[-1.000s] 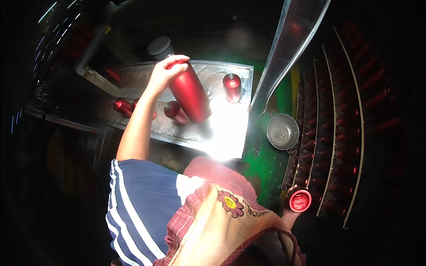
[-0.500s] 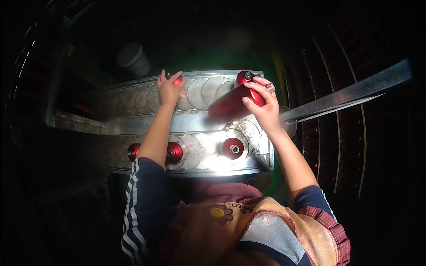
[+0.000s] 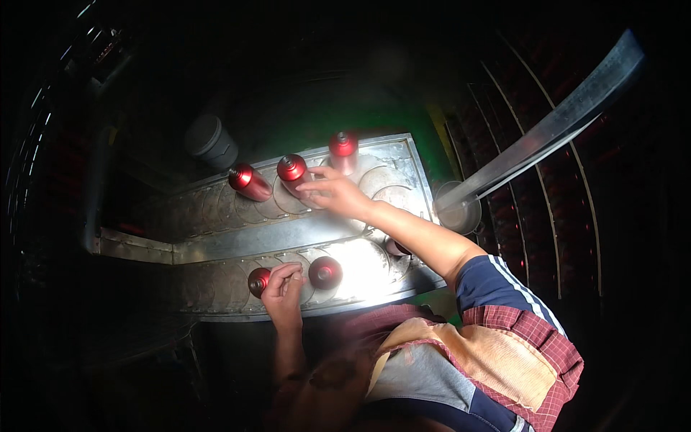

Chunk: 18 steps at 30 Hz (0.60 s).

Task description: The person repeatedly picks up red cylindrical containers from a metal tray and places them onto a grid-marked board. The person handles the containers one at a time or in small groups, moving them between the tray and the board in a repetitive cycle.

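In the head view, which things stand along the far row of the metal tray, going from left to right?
Dark grey cup just behind the tray's far edge → first red bottle, tilted → second red bottle, with the right hand on it → third red bottle, upright.

Your bench (image 3: 216, 248) is a shiny metal tray with two rows of round recesses. Three red bottles (image 3: 292, 173) stand in the far row. Two more red bottles (image 3: 324, 272) sit in the near row.

Shiny red bottles (image 3: 291, 173), silvery metal tray (image 3: 216, 248), navy sleeve (image 3: 497, 284) (white stripes), red checked cloth (image 3: 536, 338), green floor (image 3: 324, 122)
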Tool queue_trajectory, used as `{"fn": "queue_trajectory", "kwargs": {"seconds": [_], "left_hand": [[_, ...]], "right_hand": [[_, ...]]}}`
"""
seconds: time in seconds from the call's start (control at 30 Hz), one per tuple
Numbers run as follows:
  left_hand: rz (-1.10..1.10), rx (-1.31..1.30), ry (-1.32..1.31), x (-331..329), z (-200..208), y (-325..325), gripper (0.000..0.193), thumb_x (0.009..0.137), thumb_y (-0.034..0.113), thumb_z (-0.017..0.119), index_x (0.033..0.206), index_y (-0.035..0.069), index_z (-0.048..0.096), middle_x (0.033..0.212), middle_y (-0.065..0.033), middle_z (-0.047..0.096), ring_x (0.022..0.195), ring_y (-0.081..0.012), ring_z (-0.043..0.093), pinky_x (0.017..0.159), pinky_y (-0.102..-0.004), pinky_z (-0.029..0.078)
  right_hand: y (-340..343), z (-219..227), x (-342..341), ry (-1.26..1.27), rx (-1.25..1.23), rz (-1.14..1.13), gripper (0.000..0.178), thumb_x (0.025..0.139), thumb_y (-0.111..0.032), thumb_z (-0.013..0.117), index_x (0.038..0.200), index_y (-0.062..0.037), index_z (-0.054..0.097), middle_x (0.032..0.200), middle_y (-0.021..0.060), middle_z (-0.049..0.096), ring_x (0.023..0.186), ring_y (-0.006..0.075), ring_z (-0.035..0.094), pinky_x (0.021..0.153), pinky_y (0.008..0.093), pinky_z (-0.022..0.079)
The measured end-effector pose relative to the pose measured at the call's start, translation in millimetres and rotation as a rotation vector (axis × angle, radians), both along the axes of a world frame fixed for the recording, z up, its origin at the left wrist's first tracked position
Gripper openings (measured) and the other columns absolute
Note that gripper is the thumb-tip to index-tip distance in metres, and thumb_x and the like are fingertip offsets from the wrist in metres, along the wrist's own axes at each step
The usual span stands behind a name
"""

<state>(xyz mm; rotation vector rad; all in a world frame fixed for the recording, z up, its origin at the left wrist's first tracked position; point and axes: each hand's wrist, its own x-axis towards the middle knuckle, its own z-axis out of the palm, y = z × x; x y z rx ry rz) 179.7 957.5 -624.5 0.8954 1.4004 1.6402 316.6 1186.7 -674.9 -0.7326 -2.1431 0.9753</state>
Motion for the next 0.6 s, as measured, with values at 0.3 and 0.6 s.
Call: {"fn": "queue_trajectory", "kwargs": {"seconds": [0.3,0.6], "left_hand": [[-0.707,-0.062,0.033,260,-3,81,0.010,0.092,-0.001,0.063,0.099,0.000,0.070,0.100,-0.0051,0.066,0.088,-0.0119,0.064,0.074,-0.0276,0.057],[-1.311,0.200,0.136,565,32,115,0.016,0.093,-0.003,0.063,0.108,-0.003,0.068,0.098,-0.0037,0.065,0.086,-0.0114,0.064,0.073,-0.0241,0.054]], "right_hand": [[-217,2,403,0.180,-0.370,-0.638,0.024,0.092,-0.010,0.065,0.114,-0.0110,0.073,0.108,0.0064,0.067,0.101,0.0198,0.064,0.091,0.0337,0.050],[-400,-4,646,0.533,-0.188,-1.423,0.020,0.092,-0.002,0.063,0.110,-0.0031,0.072,0.100,0.0033,0.063,0.089,0.0098,0.060,0.078,0.0235,0.048]]}}
